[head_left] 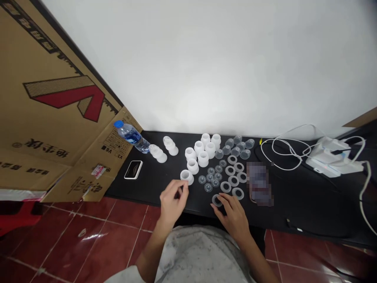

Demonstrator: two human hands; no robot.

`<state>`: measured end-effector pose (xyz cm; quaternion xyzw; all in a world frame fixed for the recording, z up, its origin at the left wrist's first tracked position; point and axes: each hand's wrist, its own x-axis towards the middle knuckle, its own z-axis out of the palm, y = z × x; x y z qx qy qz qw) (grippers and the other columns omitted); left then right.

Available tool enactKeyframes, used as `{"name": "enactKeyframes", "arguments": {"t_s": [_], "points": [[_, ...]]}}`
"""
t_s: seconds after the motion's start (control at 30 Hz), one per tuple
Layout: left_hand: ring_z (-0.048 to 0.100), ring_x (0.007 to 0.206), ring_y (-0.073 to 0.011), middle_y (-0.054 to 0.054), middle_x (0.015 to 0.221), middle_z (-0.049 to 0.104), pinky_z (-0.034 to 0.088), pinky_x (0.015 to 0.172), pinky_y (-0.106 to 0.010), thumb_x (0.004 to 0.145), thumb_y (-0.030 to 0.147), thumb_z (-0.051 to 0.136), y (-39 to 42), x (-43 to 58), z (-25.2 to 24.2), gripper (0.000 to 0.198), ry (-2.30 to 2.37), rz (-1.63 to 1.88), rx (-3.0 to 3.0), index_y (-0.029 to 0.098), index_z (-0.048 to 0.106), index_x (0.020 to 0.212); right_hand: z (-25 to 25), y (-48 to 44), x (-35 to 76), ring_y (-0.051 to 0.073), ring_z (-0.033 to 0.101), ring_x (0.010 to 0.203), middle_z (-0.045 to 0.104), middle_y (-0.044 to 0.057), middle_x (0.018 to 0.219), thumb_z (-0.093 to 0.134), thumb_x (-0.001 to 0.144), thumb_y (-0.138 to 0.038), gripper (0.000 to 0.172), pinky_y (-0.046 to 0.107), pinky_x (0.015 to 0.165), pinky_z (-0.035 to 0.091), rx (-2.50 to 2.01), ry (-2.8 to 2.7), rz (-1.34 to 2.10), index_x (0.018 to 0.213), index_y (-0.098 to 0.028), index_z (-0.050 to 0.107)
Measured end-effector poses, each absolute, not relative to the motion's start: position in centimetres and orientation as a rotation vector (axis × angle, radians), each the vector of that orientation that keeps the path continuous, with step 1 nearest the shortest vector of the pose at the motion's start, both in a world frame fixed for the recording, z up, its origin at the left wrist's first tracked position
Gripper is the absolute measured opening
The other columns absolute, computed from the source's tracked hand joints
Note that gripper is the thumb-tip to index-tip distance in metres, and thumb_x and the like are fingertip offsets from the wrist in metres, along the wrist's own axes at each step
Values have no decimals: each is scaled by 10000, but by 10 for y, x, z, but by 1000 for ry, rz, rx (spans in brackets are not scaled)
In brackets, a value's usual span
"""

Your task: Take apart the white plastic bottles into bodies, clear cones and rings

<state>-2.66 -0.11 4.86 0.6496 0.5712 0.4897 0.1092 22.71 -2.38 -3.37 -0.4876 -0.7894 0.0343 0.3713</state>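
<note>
My left hand (174, 198) has its fingertips at the nearest white cup-shaped piece (186, 177), its fingers curled together at the near edge of that piece. My right hand (232, 214) pinches a translucent ring (217, 200) at the table's front edge. Several more white pieces (203, 158) stand in rows beyond my left hand. Right of them lie several small clear discs (210, 178), then several rings (233, 181), with several clear domed caps (236, 151) behind. Two white capped stacks (158, 153) lean at the left.
On the black table (165, 188) are a water bottle (132, 136), a small white device (133, 170), a blurred phone-like object (259, 183), and white power strips (330, 157) with cables. A big cardboard box (59, 118) stands left, a white wall behind.
</note>
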Motion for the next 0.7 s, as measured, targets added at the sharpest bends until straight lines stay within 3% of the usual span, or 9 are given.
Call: {"name": "enactKeyframes", "arguments": {"t_s": [0.17, 0.23, 0.3, 0.43, 0.57, 0.7], "points": [[570, 651, -109, -37, 967, 730, 465, 627, -247, 1063, 299, 666, 58, -61, 79, 162, 1768, 1553, 1840, 196, 785, 1098, -31, -24, 228, 275, 721, 933, 743, 113, 1097, 777, 1033, -340, 223, 426, 834, 618, -1245, -1967, 85, 1228, -242, 731], [573, 630, -104, -64, 1092, 740, 493, 635, -258, 1064, 313, 645, 83, -72, 88, 196, 1848, 1563, 1857, 190, 758, 1167, -30, -24, 228, 262, 708, 890, 717, 98, 1023, 779, 1031, -364, 219, 405, 798, 614, -1231, -1951, 100, 1211, -245, 739], [612, 637, -107, -122, 1300, 717, 562, 738, -304, 1050, 290, 644, 105, -80, 94, 306, 1963, 1462, 1932, 179, 700, 1330, -29, -24, 229, 249, 694, 854, 697, 85, 976, 762, 1041, -344, 181, 390, 776, 605, -1223, -1947, 106, 1189, -242, 742], [756, 843, -227, -220, 1541, 592, 607, 902, -423, 1045, 272, 627, 133, -84, 101, 558, 2166, 1141, 2010, 168, 514, 1581, -28, -22, 227, 237, 680, 837, 683, 77, 953, 715, 1063, -279, 109, 379, 775, 587, -1246, -1935, 81, 1158, -228, 730], [728, 1216, -390, -267, 1485, 618, 584, 1011, -499, 1027, 283, 664, 146, -81, 100, 606, 2323, 937, 1986, 100, 497, 1581, -28, -21, 225, 225, 655, 825, 667, 71, 944, 659, 1084, -236, 77, 374, 775, 580, -1284, -1920, 50, 1143, -225, 707], [726, 1199, -400, -256, 1396, 665, 590, 980, -497, 984, 249, 716, 148, -78, 93, 607, 2340, 841, 1974, 82, 536, 1539, -28, -21, 224, 221, 639, 810, 652, 65, 932, 635, 1090, -213, 71, 370, 758, 571, -1313, -1900, 26, 1124, -226, 695]]}}
